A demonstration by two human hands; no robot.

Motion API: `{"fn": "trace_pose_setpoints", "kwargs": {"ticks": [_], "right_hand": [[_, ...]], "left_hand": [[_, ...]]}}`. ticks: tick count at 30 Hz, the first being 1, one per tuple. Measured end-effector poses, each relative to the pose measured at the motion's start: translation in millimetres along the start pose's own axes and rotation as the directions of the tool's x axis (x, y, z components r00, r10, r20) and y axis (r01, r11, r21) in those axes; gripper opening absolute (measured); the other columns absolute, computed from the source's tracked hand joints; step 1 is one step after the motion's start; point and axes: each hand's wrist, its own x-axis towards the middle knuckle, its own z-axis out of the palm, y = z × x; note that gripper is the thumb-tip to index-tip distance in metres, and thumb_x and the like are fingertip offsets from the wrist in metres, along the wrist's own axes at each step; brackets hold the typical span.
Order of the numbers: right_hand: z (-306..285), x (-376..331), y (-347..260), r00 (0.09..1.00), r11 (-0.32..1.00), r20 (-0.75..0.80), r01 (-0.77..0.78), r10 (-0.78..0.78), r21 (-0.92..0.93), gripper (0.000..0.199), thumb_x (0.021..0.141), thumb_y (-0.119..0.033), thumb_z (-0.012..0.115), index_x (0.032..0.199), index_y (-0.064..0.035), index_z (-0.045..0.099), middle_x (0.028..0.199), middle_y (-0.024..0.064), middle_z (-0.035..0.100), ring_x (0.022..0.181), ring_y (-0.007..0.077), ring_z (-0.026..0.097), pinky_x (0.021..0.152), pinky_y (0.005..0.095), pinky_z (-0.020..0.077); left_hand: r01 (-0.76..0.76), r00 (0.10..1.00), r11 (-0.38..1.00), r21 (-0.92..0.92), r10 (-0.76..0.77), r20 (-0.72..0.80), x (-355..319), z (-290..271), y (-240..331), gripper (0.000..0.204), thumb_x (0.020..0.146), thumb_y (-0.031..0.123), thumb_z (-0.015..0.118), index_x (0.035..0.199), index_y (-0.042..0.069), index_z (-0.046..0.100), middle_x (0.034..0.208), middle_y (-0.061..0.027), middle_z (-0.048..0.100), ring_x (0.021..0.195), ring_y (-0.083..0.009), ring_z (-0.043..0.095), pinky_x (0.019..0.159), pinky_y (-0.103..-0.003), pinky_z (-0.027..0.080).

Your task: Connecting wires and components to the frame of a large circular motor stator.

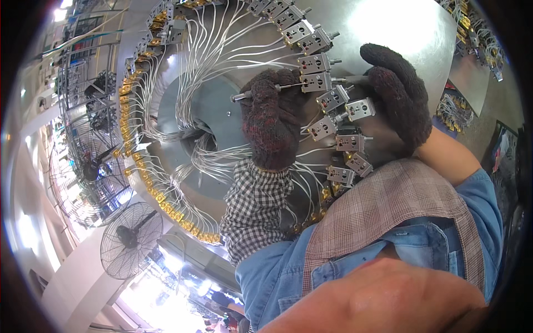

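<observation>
My left hand (pixel 271 119), in a dark knitted glove, is closed around a slim metal screwdriver (pixel 240 97). The tool's thin shaft points right and reaches a small silver metal box (pixel 316 82) with holes and a short threaded shaft. My right hand (pixel 401 100), gloved alike, lies on the other side of the boxes, its fingers stretched out and slightly bent. Close to it is another silver box (pixel 360 109). More such boxes (pixel 350 142) stand in a loose row between my hands and toward my body. White wires (pixel 222 50) run from the boxes to the middle.
The boxes and brass-coloured terminals (pixel 166 206) ring a round metal table (pixel 388 28) with a grey central disc (pixel 172 105), where the wires gather in a hole. A black standing fan (pixel 130 236) is at lower left. More wired parts (pixel 455 111) hang at the right.
</observation>
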Motion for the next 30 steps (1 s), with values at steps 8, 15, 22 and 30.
{"fn": "trace_pose_setpoints", "kwargs": {"ticks": [8, 15, 22, 30], "right_hand": [[8.5, 2.7, -11.9, 0.978, 0.913, 0.028, -0.204, 0.208, 0.354, 0.033, 0.089, -0.011, 0.055, 0.121, -0.0035, 0.051, 0.103, 0.0122, 0.060, 0.079, 0.0162, 0.062, 0.067, 0.0296, 0.0523], [-9.3, 8.6, 12.3, 0.793, 0.683, 0.260, 0.608, -0.551, -0.405, 0.043, 0.078, 0.001, 0.061, 0.119, -0.0049, 0.050, 0.110, 0.0189, 0.057, 0.084, 0.0227, 0.062, 0.062, 0.0301, 0.0542], [-6.9, 4.1, 8.4, 0.932, 0.893, 0.162, 0.359, -0.325, -0.271, 0.047, 0.077, -0.001, 0.065, 0.121, -0.0059, 0.048, 0.112, 0.0197, 0.056, 0.090, 0.0229, 0.063, 0.066, 0.0311, 0.0545], [6.4, 4.1, -9.5, 0.975, 0.886, 0.094, -0.222, 0.201, 0.408, 0.036, 0.091, -0.016, 0.052, 0.123, -0.0017, 0.047, 0.100, 0.0147, 0.065, 0.087, 0.0153, 0.063, 0.072, 0.0238, 0.0500]], "left_hand": [[-0.033, 0.999, 0.992, 0.121, 0.035, -0.018, 3.0, -2.8, -4.6, 0.026, 0.092, 0.022, 0.043, 0.103, 0.000, 0.053, 0.103, -0.0200, 0.060, 0.094, -0.0323, 0.060, 0.076, -0.045, 0.054], [0.008, 0.996, 0.998, 0.069, -0.001, -0.092, -1.9, -11.9, -3.6, 0.032, 0.089, 0.027, 0.044, 0.105, 0.000, 0.051, 0.097, -0.0166, 0.059, 0.089, -0.0287, 0.060, 0.073, -0.040, 0.053], [0.211, 0.978, 0.912, -0.353, -0.193, 0.086, -3.2, -30.4, -2.8, 0.038, 0.091, 0.026, 0.042, 0.119, 0.001, 0.041, 0.114, -0.0172, 0.051, 0.103, -0.0250, 0.056, 0.079, -0.034, 0.050], [-0.001, 0.999, 1.000, -0.014, 0.001, 0.052, 0.2, -5.0, -2.1, 0.026, 0.092, 0.021, 0.047, 0.107, 0.000, 0.047, 0.106, -0.0155, 0.054, 0.102, -0.0310, 0.056, 0.089, -0.051, 0.048]]}}
